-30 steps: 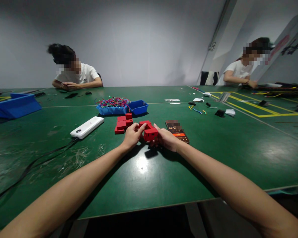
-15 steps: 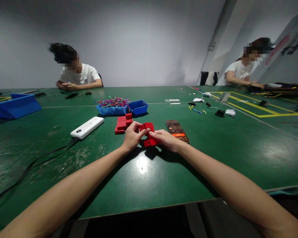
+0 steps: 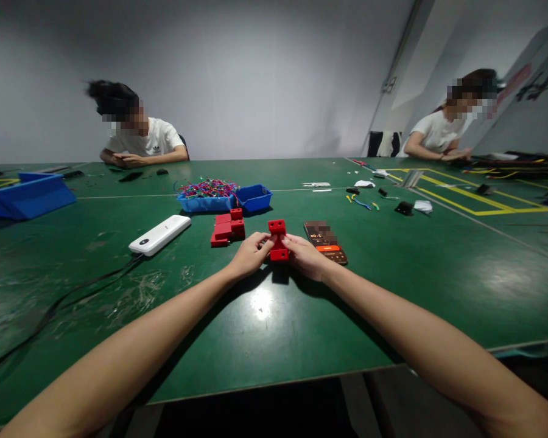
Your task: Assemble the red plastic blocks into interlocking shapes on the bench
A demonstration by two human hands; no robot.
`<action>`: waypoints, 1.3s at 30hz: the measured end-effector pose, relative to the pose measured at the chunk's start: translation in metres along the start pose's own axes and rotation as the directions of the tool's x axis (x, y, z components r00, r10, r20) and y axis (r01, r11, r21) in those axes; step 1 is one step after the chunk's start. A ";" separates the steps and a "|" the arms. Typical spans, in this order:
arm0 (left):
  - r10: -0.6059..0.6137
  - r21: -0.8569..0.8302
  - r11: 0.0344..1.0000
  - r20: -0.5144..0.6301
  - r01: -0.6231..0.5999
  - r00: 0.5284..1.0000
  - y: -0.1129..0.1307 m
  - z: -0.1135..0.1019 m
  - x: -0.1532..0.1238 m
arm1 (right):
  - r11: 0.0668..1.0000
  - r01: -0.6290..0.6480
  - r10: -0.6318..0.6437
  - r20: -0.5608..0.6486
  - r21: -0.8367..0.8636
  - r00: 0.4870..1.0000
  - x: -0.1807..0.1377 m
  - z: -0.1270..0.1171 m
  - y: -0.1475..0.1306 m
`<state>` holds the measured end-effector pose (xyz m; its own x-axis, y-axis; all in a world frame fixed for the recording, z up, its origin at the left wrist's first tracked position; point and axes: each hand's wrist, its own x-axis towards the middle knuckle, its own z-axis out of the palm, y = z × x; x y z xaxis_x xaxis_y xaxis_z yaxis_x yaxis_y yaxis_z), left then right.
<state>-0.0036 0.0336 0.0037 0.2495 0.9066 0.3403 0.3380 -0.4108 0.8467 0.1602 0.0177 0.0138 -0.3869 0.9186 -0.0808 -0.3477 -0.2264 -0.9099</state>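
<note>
Pinching a red block [image 3: 279, 255] from both sides, left hand [image 3: 252, 254] and right hand [image 3: 305, 257], thumbs pressed on its narrower middle, other fingertips tucked behind and hard to make out. Held dead center, just over the green tabletop [image 3: 265, 347], dark shadow right underneath.

Pretty chunky thing btw: bright red all over, thick bar up top with two round dark holes, another thick bar at the bottom with a hole near its right end. Kinda squat I-shape from this angle.

Just left of the left hand, a cluster of more red pieces [image 3: 223, 232], same bright color, holes in some.

Right by the right hand, a phone [image 3: 332, 252] lying flat, screen lit: "00:" readable in light digits, pixelated patch above and beside it, orange bar below with print too tiny to read.

Farther left, a white power bank [image 3: 161, 235] with a tiny dark mark, can't read it, plus a black cable [image 3: 59, 304].

Behind the red cluster, a blue tray [image 3: 205, 205] heaped with colorful wires [image 3: 210, 187].

Across the table, on the person at left, a white T-shirt [image 3: 164, 135] with a small dark chest logo, very Adidas-looking. Far right wall: big dark Chinese-style lettering [image 3: 536, 88] with red bits.
</note>
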 end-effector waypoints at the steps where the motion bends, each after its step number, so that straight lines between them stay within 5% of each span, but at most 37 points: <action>1: 0.015 0.019 1.000 -0.001 -0.015 1.000 0.001 0.000 0.000 | 1.000 -0.005 0.005 -0.014 0.004 1.000 0.000 0.000 0.000; 15: 0.000 -0.019 1.000 0.012 0.000 1.000 -0.006 -0.002 0.001 | 0.993 0.010 -0.028 -0.156 -0.114 0.987 0.008 -0.008 0.007; 22: 0.030 -0.014 0.999 -0.065 -0.031 0.997 0.000 -0.001 -0.001 | 0.973 0.063 -0.086 -0.097 -0.222 0.991 0.008 -0.008 0.006; 39: -0.009 -0.158 0.987 -0.011 0.007 1.000 0.007 0.000 -0.003 | 0.942 0.101 -0.130 -0.071 -0.320 0.989 0.008 -0.011 0.005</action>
<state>-0.0021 0.0280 0.0087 0.2365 0.9114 0.3369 0.1924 -0.3838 0.9031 0.1646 0.0278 0.0040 -0.2770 0.9608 0.0092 -0.0936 -0.0174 -0.9955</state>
